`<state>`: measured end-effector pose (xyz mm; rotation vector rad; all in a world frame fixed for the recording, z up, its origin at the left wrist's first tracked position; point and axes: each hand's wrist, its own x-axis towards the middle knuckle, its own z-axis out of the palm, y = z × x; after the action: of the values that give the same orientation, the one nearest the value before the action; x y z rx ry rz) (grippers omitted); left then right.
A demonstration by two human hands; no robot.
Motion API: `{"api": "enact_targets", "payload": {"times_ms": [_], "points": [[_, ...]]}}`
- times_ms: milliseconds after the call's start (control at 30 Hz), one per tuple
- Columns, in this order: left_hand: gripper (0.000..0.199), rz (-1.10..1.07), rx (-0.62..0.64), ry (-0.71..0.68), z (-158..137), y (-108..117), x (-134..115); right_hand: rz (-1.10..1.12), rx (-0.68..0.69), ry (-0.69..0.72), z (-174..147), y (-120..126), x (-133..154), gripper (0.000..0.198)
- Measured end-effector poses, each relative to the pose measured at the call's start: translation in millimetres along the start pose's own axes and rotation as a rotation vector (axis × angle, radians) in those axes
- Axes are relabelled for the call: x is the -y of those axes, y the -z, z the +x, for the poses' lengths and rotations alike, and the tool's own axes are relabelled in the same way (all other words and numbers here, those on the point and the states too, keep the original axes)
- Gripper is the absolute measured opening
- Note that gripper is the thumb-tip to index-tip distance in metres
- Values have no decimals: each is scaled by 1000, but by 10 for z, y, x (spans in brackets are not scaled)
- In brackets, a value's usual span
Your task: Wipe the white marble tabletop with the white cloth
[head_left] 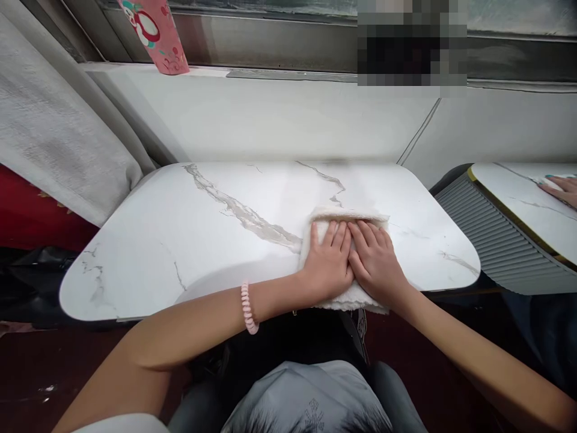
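Note:
A folded white towel [347,211] lies on the white marble-patterned tabletop [148,240], right of its middle, its lower edge reaching the table's front edge. My left hand [328,264] rests flat on the towel with fingers stretched forward. Beside it, my right hand [376,261] also presses flat on the cloth, and the two hands touch at the thumb side. Neither hand wraps around the towel. Around my left wrist is a pink coiled band [247,308].
At the right stands a second marble-patterned table [518,204] with a ribbed grey side, where another person's hand [563,189] lies. A grey curtain [58,114] hangs at the left. A pink patterned object [157,39] sits by the window sill, above a white wall [270,114].

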<state>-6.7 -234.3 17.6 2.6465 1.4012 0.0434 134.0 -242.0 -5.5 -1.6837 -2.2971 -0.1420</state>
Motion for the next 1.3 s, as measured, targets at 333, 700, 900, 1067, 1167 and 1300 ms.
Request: {"api": "enact_targets", "payload": {"times_ms": [333,700,900,1067,1167,1300], "points": [[60,7,-77,72,480,70,888,73,-12,-6,1037,-339,180,55],[58,-34,-201,120,1279,185,2004,179,-94,-71,2350,-798,282,44],[56,-61,-215,123,1396,204,2156,200,-136,-89,2532,-878,272,42],[56,-29,-213,126,1285,195,2126,205,-130,-60,2445,-872,304,46],[57,-25,-207,145,1097,189,2109,208,-103,-44,2322,-834,431,49],[58,-16,-201,154,679,188,2076,224,-49,-38,2040,-734,743,51]]}}
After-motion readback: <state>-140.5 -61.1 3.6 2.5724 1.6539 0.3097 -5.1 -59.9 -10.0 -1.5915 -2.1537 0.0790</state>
